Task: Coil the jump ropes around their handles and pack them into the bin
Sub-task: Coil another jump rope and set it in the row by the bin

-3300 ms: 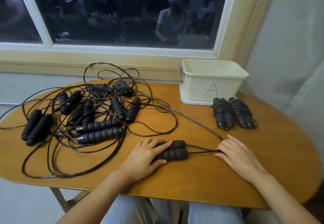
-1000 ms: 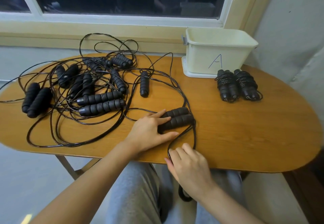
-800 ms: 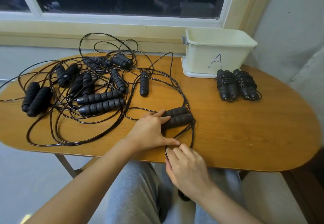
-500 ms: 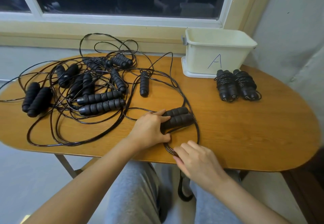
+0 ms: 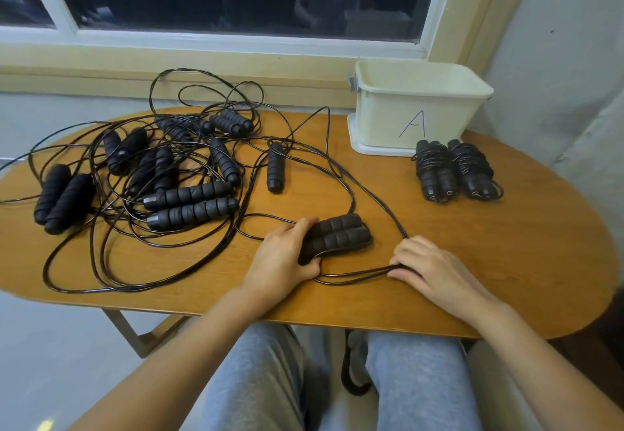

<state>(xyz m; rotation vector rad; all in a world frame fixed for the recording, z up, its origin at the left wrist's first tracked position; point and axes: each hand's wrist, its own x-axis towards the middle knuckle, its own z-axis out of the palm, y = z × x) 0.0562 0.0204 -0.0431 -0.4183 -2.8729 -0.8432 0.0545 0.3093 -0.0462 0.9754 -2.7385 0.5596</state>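
Left hand (image 5: 282, 258) pressing down on pair of black foam handles (image 5: 337, 236) lying side by side on wooden table (image 5: 472, 261), fingers curled over near end. Right hand (image 5: 429, 266) pinching doubled rope cord (image 5: 354, 277) flat against tabletop, just right of handles. Cord running back toward tangled pile of uncoiled jump ropes (image 5: 162, 174) at left. Two coiled rope bundles (image 5: 454, 170) sitting just in front of cream bin marked "A" (image 5: 418, 106), far right by window.
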